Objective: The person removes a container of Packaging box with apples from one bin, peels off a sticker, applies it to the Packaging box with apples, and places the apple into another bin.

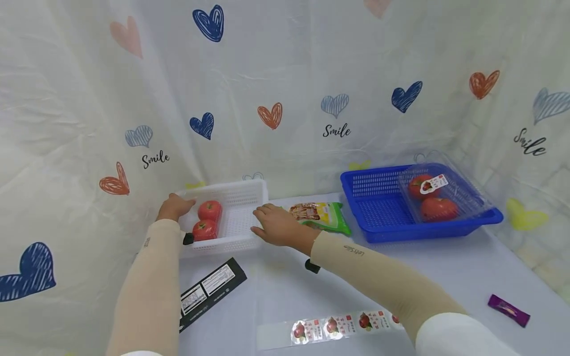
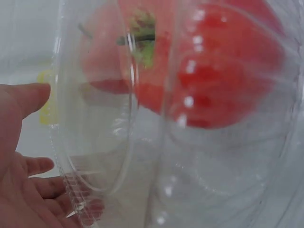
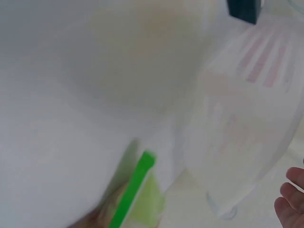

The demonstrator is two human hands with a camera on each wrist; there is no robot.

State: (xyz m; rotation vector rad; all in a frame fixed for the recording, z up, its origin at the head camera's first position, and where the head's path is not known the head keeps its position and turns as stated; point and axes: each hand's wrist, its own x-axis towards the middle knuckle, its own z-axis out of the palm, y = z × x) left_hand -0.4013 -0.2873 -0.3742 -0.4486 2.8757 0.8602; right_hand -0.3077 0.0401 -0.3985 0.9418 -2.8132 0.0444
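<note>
Located along the back edge of the desk (image 1: 285, 291), left part: white basket (image 1: 240, 222). Set in the basket's left half: clear pack (image 2: 213, 166) with two red fruits (image 1: 205, 230). At the basket's left edge, beside the pack: left hand (image 1: 175, 205), released, with thumb and fingers spread; impossible to tell whether touching. At the right edge: right hand (image 1: 277, 225), released, with fingers extended.

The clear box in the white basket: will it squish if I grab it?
The clear box probably bends, since its plastic looks thin. Its shiny sides might be slippery, and the round fruit inside could roll.
</note>
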